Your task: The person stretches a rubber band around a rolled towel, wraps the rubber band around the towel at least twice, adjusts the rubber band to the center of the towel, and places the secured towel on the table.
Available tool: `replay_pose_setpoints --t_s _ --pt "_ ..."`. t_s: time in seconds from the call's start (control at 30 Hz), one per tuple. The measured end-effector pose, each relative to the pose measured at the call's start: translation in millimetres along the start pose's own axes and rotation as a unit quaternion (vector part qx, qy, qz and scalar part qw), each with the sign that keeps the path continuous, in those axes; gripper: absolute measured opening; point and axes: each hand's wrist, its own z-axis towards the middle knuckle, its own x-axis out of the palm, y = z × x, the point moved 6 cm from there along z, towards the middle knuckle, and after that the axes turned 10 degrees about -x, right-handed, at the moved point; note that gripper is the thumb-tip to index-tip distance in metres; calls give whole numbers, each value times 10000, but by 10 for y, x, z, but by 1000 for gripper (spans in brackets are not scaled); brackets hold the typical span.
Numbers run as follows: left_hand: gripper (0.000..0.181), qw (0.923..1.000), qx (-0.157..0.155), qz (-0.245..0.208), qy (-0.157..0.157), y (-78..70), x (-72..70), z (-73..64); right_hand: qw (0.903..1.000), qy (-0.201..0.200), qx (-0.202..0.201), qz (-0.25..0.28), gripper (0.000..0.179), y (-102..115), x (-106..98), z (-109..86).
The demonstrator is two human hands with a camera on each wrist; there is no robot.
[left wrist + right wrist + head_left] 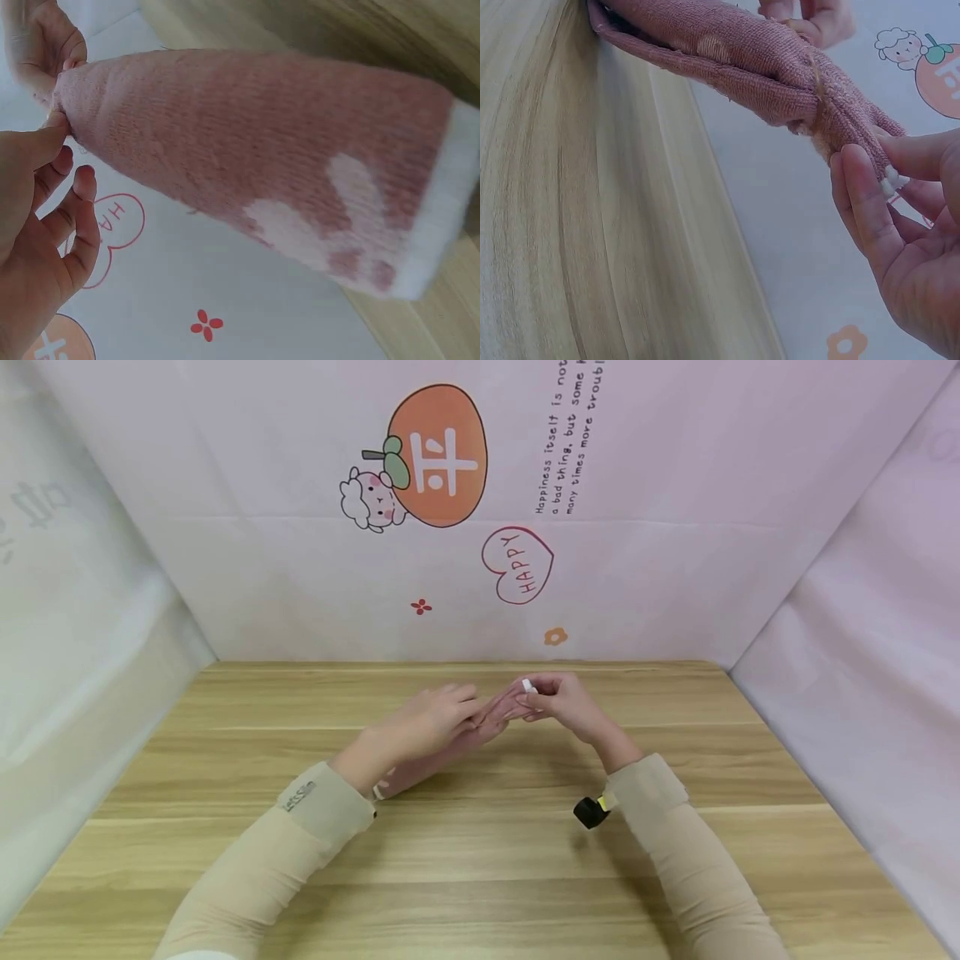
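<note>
A dusty-pink towel (427, 767) hangs bunched between both hands over the table. My left hand (427, 718) pinches it partway along, where the cloth narrows. In the left wrist view, the towel (225, 127) widens away from that pinch to a white-edged end with a pale rabbit-like pattern. My right hand (570, 702) holds the narrow far end between thumb and fingers. Seen from the right wrist, a small white piece (892, 181) pokes out by those fingertips, and a thin brownish line crosses the gathered cloth. The towel's folds hide its inner side.
A wooden table (480, 860) lies under both forearms. Behind it stands a white printed backdrop (300, 585), with white cloth walls to the left and right. A small black device (590, 812) with a yellow tab sits at the right wrist's cuff.
</note>
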Motion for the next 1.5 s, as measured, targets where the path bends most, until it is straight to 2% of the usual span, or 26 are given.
replay_pose_setpoints --t_s 0.2,0.47,0.7,0.8,0.93,1.07,1.27,1.37,1.5 --pt "5 9996 -93 -256 77 53 19 -64 9999 -101 128 -27 34 4 -28 -3" --pt "2 9935 -709 -869 182 88 50 -38 9999 -95 121 8 35 89 44 17" --pt "45 9832 -1181 -1297 513 146 68 -70 9986 -260 402 208 38 50 1 5" --pt "50 9783 -1312 -1510 545 173 85 -55 9972 -352 593 294 39 30 -8 10" --pt "53 9754 -1539 -1420 689 197 146 -24 9962 -376 709 343 40 12 -10 13" --pt "50 9744 -1671 -1316 731 213 182 1 9969 -268 672 322 37 9 2 13" --pt "39 9685 -1769 -1566 793 237 164 2 9982 119 547 223 39 7 17 -3" --pt "36 9638 -1804 -1801 785 278 147 -12 9982 409 397 183 46 12 11 -22" --pt "35 9528 -1909 -2181 902 347 140 -34 9961 873 156 31 68 17 13 -55"
